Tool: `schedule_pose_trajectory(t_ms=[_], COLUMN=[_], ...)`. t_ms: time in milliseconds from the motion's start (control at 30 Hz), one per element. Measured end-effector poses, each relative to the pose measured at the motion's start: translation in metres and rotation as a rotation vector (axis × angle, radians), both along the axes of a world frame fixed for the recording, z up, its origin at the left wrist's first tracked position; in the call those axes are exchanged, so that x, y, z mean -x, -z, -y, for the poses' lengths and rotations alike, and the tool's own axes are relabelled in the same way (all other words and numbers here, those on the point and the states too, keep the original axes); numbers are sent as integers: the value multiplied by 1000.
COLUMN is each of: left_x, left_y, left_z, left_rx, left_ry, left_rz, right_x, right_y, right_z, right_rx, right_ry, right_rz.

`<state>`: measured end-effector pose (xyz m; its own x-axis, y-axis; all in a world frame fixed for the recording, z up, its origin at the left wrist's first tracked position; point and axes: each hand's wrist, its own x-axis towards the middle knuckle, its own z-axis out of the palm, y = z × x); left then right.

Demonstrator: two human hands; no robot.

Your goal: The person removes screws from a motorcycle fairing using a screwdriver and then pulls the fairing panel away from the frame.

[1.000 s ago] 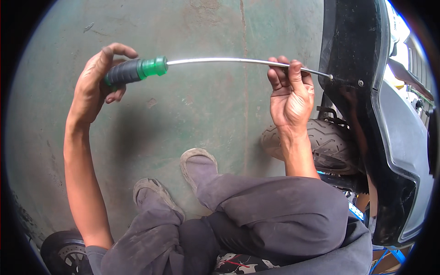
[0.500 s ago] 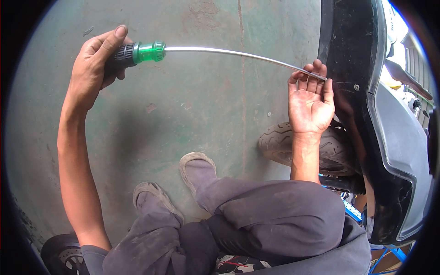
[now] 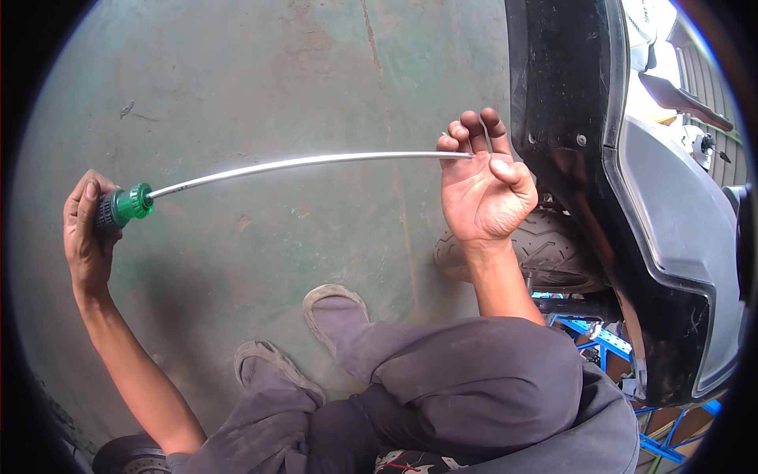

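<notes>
A long screwdriver (image 3: 308,160) stretches across in front of me, its thin bright shaft seeming to bow in the wide view. My left hand (image 3: 85,225), out at the far left, is closed round its ribbed black and green handle. The shaft points right, toward my right hand (image 3: 485,201). That palm faces up with the fingers apart and slightly curled, and the shaft's tip meets it around the base of the fingers. Close by on the right is a black scooter body panel (image 3: 564,87), with a tyre (image 3: 553,249) beneath it.
Grey side trim (image 3: 679,213) borders the black panel. Blue metal framework (image 3: 604,340) shows below it. My shoes (image 3: 335,308) rest on the worn green floor (image 3: 260,71), with my bent knees (image 3: 474,379) below my right arm. Another wheel (image 3: 130,457) sits at lower left.
Both hands have moved left, the left one also lower, carrying the screwdriver with it. The shaft's tip has shifted from the right fingertips down to the base of the fingers.
</notes>
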<state>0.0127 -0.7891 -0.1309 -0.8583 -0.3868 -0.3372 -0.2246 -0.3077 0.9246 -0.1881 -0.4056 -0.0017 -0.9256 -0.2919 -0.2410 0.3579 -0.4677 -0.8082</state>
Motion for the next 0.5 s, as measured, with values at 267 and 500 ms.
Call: schedule_pose_trajectory(t_ms=[267, 500], left_x=[3, 5], left_y=[-22, -28], left_z=[-63, -77], left_rx=[-68, 33], left_ry=[-107, -130], left_rz=[-181, -182], right_x=[-2, 12], right_y=[-13, -28], right_z=[13, 13], right_rx=[-341, -346], right_ry=[-488, -312], right_rz=[-454, -420])
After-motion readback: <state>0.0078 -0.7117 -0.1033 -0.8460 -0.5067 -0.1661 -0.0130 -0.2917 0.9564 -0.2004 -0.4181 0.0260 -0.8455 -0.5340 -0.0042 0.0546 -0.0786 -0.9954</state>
